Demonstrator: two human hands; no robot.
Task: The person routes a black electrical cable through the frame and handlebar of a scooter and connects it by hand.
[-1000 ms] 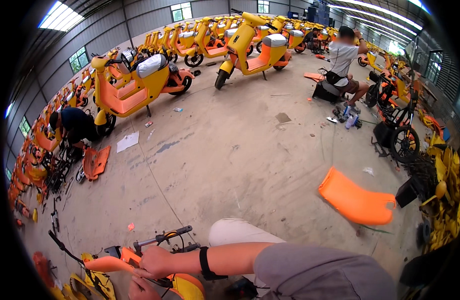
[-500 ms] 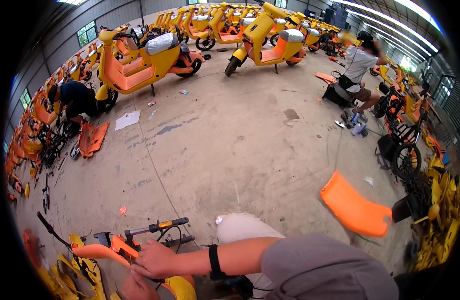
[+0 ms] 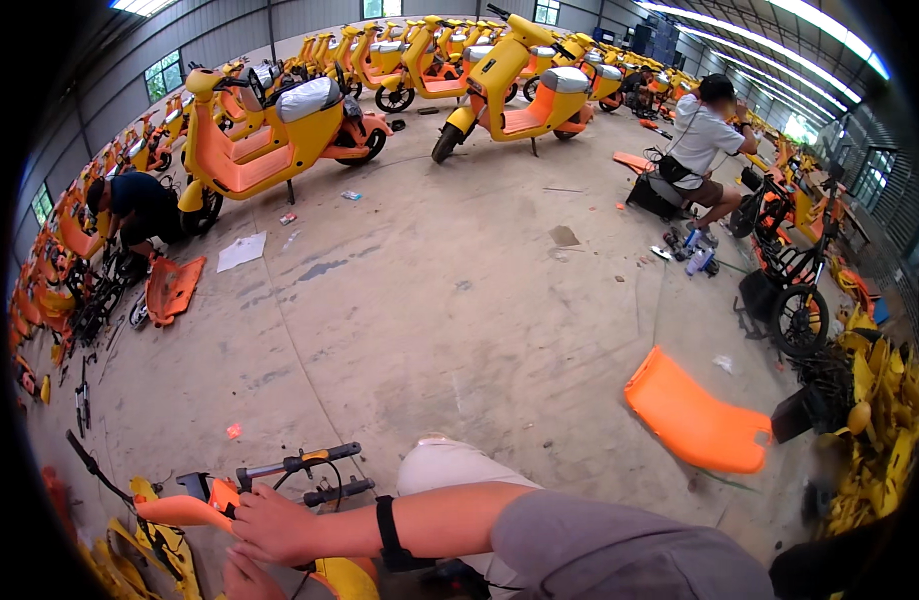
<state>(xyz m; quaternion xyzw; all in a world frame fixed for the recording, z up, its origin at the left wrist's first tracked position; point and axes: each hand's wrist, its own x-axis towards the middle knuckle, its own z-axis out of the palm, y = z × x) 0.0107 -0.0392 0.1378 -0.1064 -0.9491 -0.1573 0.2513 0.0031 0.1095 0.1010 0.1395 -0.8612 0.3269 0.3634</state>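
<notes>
At the lower left my right hand [image 3: 272, 525] is closed at the edge of an orange scooter panel [image 3: 185, 510], its fingers curled down so that I cannot make out what lies in them. Just below it, against the right hand, is my left hand [image 3: 250, 577], fingers pressed together and partly cut off by the lower edge. Beyond the fingers stick out two grey fork tubes [image 3: 300, 463] with a black cable. A yellow body part [image 3: 345, 577] lies under my right wrist, which wears a black strap. A black handlebar [image 3: 100, 462] reaches out at the left.
A loose orange panel [image 3: 695, 415] lies on the concrete floor at right, near a heap of yellow parts [image 3: 870, 420]. Parked yellow-orange scooters [image 3: 270, 145] line the back. One person [image 3: 135, 210] crouches at left; another [image 3: 700, 140] sits at right beside a stripped scooter [image 3: 800, 300].
The whole view has shifted slightly, so the surroundings sit further left. Both hands stay at the orange panel. The seated person at right has lowered their raised arm.
</notes>
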